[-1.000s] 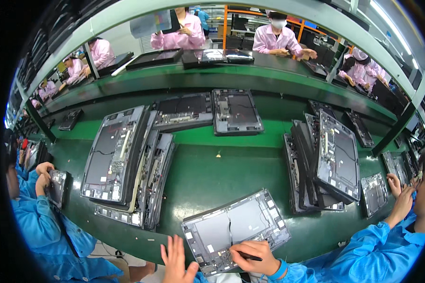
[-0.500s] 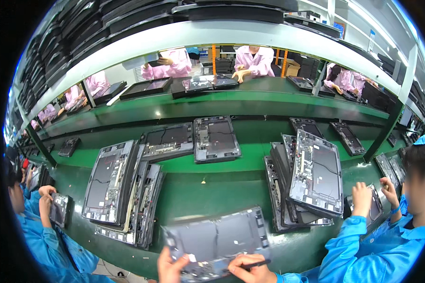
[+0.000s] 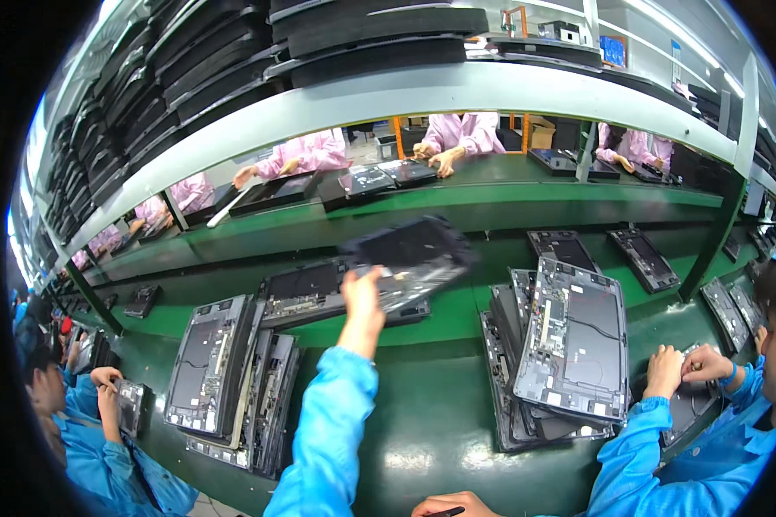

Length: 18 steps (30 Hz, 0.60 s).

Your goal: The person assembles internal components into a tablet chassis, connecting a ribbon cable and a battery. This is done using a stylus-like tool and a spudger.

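Note:
My left hand (image 3: pixel 364 302) reaches far out and grips the near left edge of an opened tablet (image 3: pixel 418 258), its circuit parts and dark inner panel uncovered. The held tablet is tilted and smeared by motion above the green ledge. Beneath it another tablet partly shows, mostly hidden, and a further opened tablet (image 3: pixel 306 289) lies just to the left. At the lower edge, my right hand (image 3: pixel 459 503) is closed round a thin black tool (image 3: pixel 445 512), only part of which shows; its exact kind cannot be made out.
Stacks of opened tablets stand at left (image 3: pixel 205 366) and right (image 3: pixel 572 340). More tablets lie on the far ledge (image 3: pixel 562 250). A white shelf beam (image 3: pixel 457 90) crosses above. Co-workers in blue sit either side; people in pink work opposite.
My left hand has carried the tablet from the near table forward to the far ledge. My right hand has let go of the tablet and dropped toward the lower edge, keeping the black tool.

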{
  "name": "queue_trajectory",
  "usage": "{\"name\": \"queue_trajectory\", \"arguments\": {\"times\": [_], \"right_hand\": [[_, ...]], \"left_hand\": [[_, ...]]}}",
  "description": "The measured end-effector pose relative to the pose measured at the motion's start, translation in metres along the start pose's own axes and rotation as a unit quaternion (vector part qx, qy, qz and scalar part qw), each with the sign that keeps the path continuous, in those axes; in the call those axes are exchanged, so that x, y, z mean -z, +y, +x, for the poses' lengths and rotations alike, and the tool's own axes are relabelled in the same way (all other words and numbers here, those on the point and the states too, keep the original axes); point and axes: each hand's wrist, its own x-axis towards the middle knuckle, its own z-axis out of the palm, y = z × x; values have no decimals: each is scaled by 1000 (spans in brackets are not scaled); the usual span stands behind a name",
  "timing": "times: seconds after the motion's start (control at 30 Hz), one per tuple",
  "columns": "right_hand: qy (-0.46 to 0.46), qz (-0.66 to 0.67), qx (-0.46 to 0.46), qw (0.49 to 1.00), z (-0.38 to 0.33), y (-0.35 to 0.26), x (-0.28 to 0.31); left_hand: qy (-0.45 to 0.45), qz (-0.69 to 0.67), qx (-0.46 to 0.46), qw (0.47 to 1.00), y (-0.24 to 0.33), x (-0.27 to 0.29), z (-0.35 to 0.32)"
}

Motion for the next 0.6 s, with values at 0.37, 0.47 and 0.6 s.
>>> {"name": "queue_trajectory", "arguments": {"times": [0.37, 0.47, 0.6], "right_hand": [[57, -228, -152, 960, 14, -29, -101], [63, -168, -84, 980, 29, -27, -117], [50, -296, -151, 942, 47, -33, -148]], "left_hand": [[66, 692, -229, 681, -27, -41, -4], [26, 790, -97, 605, 7, 25, 0], [15, 777, 7, 629, 18, 87, 13]]}}
